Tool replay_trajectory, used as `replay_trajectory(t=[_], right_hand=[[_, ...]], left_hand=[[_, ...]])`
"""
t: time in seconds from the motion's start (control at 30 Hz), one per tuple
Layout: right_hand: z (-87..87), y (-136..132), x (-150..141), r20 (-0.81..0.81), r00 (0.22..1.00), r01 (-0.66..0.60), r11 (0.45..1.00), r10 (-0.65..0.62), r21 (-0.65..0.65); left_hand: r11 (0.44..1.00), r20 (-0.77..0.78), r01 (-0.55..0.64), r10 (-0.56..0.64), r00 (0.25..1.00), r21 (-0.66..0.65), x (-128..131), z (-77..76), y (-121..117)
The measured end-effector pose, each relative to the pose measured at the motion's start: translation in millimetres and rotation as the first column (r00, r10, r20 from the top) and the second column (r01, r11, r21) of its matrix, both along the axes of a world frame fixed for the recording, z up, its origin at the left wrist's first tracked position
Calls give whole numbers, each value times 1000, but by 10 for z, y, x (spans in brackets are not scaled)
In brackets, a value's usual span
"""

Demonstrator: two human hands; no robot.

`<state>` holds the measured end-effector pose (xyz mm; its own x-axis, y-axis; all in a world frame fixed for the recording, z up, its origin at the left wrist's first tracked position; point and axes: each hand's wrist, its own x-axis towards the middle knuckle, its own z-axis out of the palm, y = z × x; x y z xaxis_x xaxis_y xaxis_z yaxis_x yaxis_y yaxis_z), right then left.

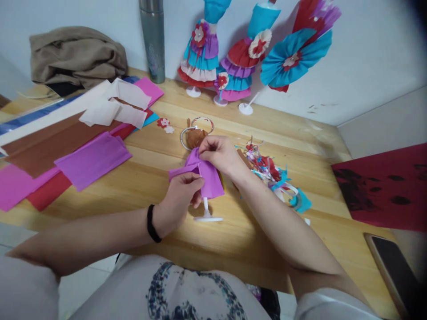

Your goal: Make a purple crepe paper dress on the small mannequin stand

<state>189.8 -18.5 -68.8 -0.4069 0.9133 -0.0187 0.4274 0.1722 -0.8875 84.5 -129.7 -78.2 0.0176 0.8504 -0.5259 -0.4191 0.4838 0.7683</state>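
Observation:
A piece of purple crepe paper [212,181] hangs around a small white stand [207,213] at the middle of the table. My left hand [180,195] pinches the paper's lower left part. Higher up, at the gathered top, my right hand [218,153] pinches the same paper between thumb and fingers. Just behind it is a brown crumpled paper piece [196,138]. Two rings, one of them a pale ring [182,138], lie around the brown piece. How the purple paper is fixed to the stand is hidden by my hands.
Crepe paper sheets [93,158] are stacked at left. Paper scraps [267,169] lie right of my hands, paper flowers [163,123] behind. Paper dresses on stands [200,62], a paper fan [296,58] and a flask [152,40] stand by the wall. A phone [393,271] lies at right.

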Motion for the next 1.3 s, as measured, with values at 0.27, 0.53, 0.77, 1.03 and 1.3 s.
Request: replay_trajectory(t=[0.27,0.53,0.77,1.03,1.3], right_hand=[[182,-219,246,-22,964,-254,946,263,202],[143,-280,327,262,914,-389,854,310,346],[150,-292,339,238,942,-314,870,237,379],[157,-360,338,267,938,-311,877,221,366],[200,-677,433,325,924,-324,868,204,376]], left_hand=[[1000,9,-4,4,1000,3,-3,8,12],[999,-15,11,-11,1000,39,1,-6,-1],[999,-20,25,-24,1000,45,-2,-12,-8],[999,-24,32,-32,999,34,0,4,-7],[1000,32,18,-19,999,24,1,3,-5]])
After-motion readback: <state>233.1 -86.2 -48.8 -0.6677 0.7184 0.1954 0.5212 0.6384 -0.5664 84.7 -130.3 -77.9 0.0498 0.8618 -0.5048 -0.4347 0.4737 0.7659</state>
